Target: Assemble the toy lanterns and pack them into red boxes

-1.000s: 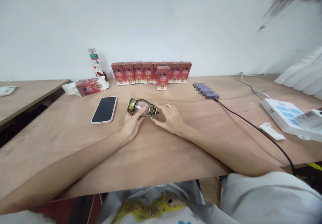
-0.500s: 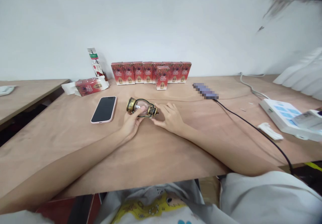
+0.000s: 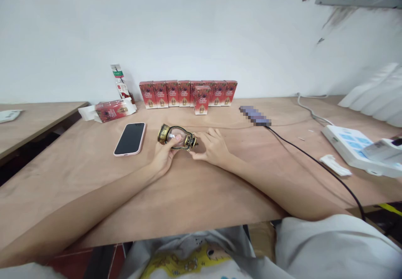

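A small bronze-coloured lantern (image 3: 190,140) with a clear globe lies on its side above the table, its base to the left and its pointed top to the right. My left hand (image 3: 165,153) is wrapped round it from below, the thumb across the globe. At the top end is my right hand (image 3: 213,147), its thumb and forefinger on either side of the lantern and seeming to touch its frame. The other right fingers are loosely bent. Part of the globe is hidden by my left thumb.
Several red printed boxes (image 3: 159,95) stand along the wall, one box (image 3: 201,100) in front. An opened box (image 3: 113,111) lies at the left by a bottle (image 3: 122,84). A phone (image 3: 130,139), a blurred purple device (image 3: 255,116) on a black cable and a white power strip (image 3: 358,149) also lie there.
The view has tilted up slightly, so things sit a little lower in the picture. Both hands stay on the lantern with hardly any movement.
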Demonstrator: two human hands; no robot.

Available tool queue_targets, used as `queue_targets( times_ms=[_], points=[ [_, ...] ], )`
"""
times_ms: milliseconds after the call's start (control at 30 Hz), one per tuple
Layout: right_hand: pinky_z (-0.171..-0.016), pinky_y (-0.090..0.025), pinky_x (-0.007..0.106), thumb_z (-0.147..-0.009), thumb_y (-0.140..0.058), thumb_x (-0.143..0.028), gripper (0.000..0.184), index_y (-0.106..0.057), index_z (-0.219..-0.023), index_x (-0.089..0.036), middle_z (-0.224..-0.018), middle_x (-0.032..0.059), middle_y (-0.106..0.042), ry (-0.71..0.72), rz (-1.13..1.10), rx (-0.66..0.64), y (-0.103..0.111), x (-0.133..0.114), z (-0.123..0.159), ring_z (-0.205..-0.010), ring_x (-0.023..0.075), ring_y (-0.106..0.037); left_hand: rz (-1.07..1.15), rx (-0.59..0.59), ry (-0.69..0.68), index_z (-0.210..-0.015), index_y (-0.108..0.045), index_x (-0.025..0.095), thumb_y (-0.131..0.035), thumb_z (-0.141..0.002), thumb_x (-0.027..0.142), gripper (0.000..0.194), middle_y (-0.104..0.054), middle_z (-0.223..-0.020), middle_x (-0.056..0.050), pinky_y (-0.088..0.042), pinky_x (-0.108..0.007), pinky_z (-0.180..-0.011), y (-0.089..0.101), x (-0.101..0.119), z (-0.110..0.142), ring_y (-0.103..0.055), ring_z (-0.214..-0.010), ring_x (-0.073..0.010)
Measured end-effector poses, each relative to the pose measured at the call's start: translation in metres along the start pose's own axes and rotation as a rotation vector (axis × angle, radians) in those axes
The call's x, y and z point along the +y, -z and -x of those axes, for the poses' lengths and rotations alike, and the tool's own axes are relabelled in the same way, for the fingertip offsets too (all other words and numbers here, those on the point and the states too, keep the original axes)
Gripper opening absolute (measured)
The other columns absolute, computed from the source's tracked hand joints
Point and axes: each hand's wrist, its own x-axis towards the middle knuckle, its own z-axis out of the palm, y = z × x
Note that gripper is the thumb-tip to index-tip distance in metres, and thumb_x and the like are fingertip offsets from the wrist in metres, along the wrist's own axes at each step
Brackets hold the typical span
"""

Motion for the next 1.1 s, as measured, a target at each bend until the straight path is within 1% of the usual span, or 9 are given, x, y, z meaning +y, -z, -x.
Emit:
queue_targets(
  times_ms=[167,267,433,633,733,800,900,1100],
  points=[
    [-0.075,-0.036,0.038,-0.074,-0.065,-0.042,0.043,-0.061,-0.105,-0.013,-0.092,0.0094,-0.070,0.019,0.018,-0.005,-0.001,0.001,0.001,-0.084,0.0261,-0.052,-0.016,0.019,-0.039,-0.082,-0.063,0.016,-0.082,-0.051,0.019,0.035,-0.071,-0.077,0.001,-0.053,-0.024,-0.072,-0.001,-0.001,0.001,-0.067,-0.076,-0.0148],
    [-0.075,-0.037,0.038,-0.073,-0.065,-0.041,0.043,-0.059,-0.105,-0.013,-0.094,0.0098,-0.069,0.025,0.010,0.010,-0.003,0.001,0.001,-0.085,0.0264,-0.052,-0.005,0.032,-0.037,-0.084,-0.063,0.016,-0.082,-0.051,0.018,0.037,-0.071,-0.079,0.000,-0.053,-0.027,-0.077,-0.001,-0.001,0.001,-0.067,-0.080,-0.0168],
    [-0.073,-0.039,0.037,-0.074,-0.064,-0.040,0.038,-0.057,-0.102,-0.014,-0.087,0.0089,-0.068,0.047,-0.007,0.051,-0.002,0.000,-0.001,-0.080,0.0250,-0.052,0.003,0.032,0.002,-0.086,-0.063,0.015,-0.079,-0.055,0.017,0.035,-0.072,-0.083,-0.002,-0.053,-0.031,-0.082,0.002,-0.002,-0.001,-0.067,-0.088,-0.0198],
    [-0.068,-0.041,0.036,-0.074,-0.061,-0.041,0.031,-0.054,-0.091,-0.016,-0.078,0.0073,-0.061,0.064,-0.027,0.075,0.002,-0.006,-0.002,-0.074,0.0239,-0.051,0.000,0.050,0.052,-0.083,-0.063,0.015,-0.076,-0.059,0.019,0.027,-0.072,-0.086,-0.003,-0.054,-0.027,-0.079,0.002,0.001,0.000,-0.067,-0.089,-0.0194],
    [-0.063,-0.041,0.035,-0.074,-0.058,-0.044,0.031,-0.051,-0.087,-0.017,-0.075,0.0067,-0.058,0.043,-0.055,0.073,0.001,-0.009,0.000,-0.070,0.0229,-0.051,-0.009,0.042,0.073,-0.083,-0.063,0.015,-0.075,-0.061,0.020,0.026,-0.072,-0.085,-0.003,-0.055,-0.029,-0.079,0.000,0.002,0.002,-0.067,-0.088,-0.0197],
    [-0.061,-0.040,0.036,-0.075,-0.056,-0.045,0.032,-0.050,-0.088,-0.017,-0.075,0.0068,-0.056,0.030,-0.068,0.068,-0.001,-0.011,0.002,-0.069,0.0229,-0.050,-0.014,0.044,0.069,-0.085,-0.063,0.015,-0.075,-0.061,0.021,0.027,-0.072,-0.084,-0.003,-0.055,-0.030,-0.080,-0.001,0.001,0.003,-0.068,-0.088,-0.0199],
    [-0.063,-0.042,0.037,-0.077,-0.054,-0.047,0.034,-0.050,-0.090,-0.016,-0.078,0.0077,-0.056,0.011,-0.091,0.051,-0.003,-0.012,0.005,-0.071,0.0241,-0.051,-0.021,0.042,0.064,-0.086,-0.063,0.015,-0.076,-0.061,0.021,0.029,-0.072,-0.084,-0.004,-0.055,-0.030,-0.081,-0.001,-0.001,0.004,-0.068,-0.088,-0.0198],
    [-0.069,-0.047,0.041,-0.080,-0.055,-0.044,0.039,-0.049,-0.103,-0.014,-0.087,0.0107,-0.058,-0.025,-0.206,0.042,-0.004,-0.010,0.006,-0.080,0.0259,-0.055,0.016,0.038,0.121,-0.086,-0.063,0.016,-0.072,-0.067,0.019,0.021,-0.072,-0.088,-0.003,-0.056,-0.027,-0.080,-0.002,0.002,0.003,-0.067,-0.091,-0.0188]
  ],
)
